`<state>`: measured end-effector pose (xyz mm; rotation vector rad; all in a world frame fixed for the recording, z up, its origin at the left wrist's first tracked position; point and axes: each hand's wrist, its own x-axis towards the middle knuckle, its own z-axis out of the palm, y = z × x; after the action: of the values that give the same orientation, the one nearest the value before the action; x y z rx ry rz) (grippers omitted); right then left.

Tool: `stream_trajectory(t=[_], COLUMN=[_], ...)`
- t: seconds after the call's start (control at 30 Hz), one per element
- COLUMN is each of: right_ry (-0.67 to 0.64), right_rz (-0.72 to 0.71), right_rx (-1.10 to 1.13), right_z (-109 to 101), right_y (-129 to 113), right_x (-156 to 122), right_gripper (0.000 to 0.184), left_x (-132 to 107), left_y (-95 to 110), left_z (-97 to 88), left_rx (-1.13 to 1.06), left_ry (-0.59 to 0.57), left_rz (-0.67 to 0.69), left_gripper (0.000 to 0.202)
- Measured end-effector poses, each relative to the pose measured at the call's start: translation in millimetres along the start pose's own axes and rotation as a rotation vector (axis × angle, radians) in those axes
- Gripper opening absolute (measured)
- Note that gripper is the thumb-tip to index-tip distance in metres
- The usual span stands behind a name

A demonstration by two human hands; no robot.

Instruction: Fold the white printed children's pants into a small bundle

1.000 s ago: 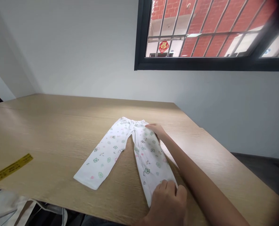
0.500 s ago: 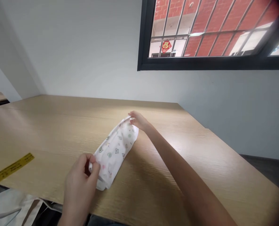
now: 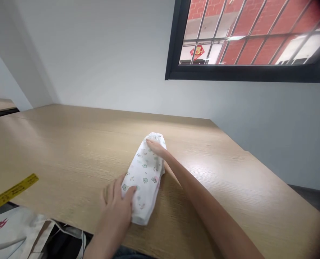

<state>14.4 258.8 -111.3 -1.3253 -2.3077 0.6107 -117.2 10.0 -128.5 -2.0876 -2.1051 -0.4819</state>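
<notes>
A pale grey wall (image 3: 108,54) fills the background, with a dark-framed barred window (image 3: 251,39) at the upper right that looks onto red brick. Below it a wide wooden table (image 3: 54,144) stretches across the view. A white bag (image 3: 11,233) with red marks sits below the table's near edge at the lower left. On the table, a little right of the middle and near the front edge, lies a pair of small white printed trousers (image 3: 145,176), folded lengthwise into one narrow strip that runs away from the person. The right hand (image 3: 156,147) lies flat and open on the far end of the strip, pressing it down. The left hand (image 3: 117,207) rests open on the near end, fingers spread over the cloth, gripping nothing. A yellow ruler (image 3: 11,192) lies at the table's left edge, well apart from the trousers.
</notes>
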Motion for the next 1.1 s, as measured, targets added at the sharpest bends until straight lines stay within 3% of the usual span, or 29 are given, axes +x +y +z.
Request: stream_trajectory(t=[0.17,0.3,0.37,0.43,0.57,0.67,0.8,0.97,1.1], right_ry=[-0.041,-0.125,-0.185,-0.247,-0.358,-0.295,-0.183,-0.019,0.014], right_rz=[0.055,0.167,0.147,0.05,-0.088,-0.204,-0.211,-0.061,-0.003], right_rx=[0.146,0.287,0.384,0.448,0.342,0.052,-0.344,-0.574,-0.595], right_z=[-25.3,-45.6,-54.8,-60.7,-55.1,-39.2,-22.5,-15.4,-11.8], right_y=[17.2,19.0,14.8,8.2,-4.7,-3.7,12.6,24.7,22.5], right_x=[-24.2,-50.8,-67.8,-85.5,-111.2,-112.8,-89.6,-50.8,-36.0], right_gripper=[0.043,0.049,0.047,0.042,0.043,0.046,0.047,0.049,0.05], left_x=[-18.0,-12.6,10.4,47.8,127.4,146.4,105.5,23.2,-14.5], left_y=[42.0,54.6,51.9,47.1,42.5,46.0,48.2,39.6,34.6], left_z=[24.2,5.6,-7.0,-11.0,10.2,28.6,24.3,-2.7,0.6], left_rx=[-0.077,-0.137,-0.19,-0.265,-0.303,-0.303,-0.288,-0.268,-0.236], left_ry=[0.052,-0.124,-0.235,-0.321,-0.393,-0.357,-0.307,-0.315,-0.023], left_rz=[0.435,0.589,0.666,0.716,0.684,0.72,0.747,0.982,1.079], left_gripper=[0.038,0.036,0.039,0.045,0.046,0.04,0.047,0.045,0.049])
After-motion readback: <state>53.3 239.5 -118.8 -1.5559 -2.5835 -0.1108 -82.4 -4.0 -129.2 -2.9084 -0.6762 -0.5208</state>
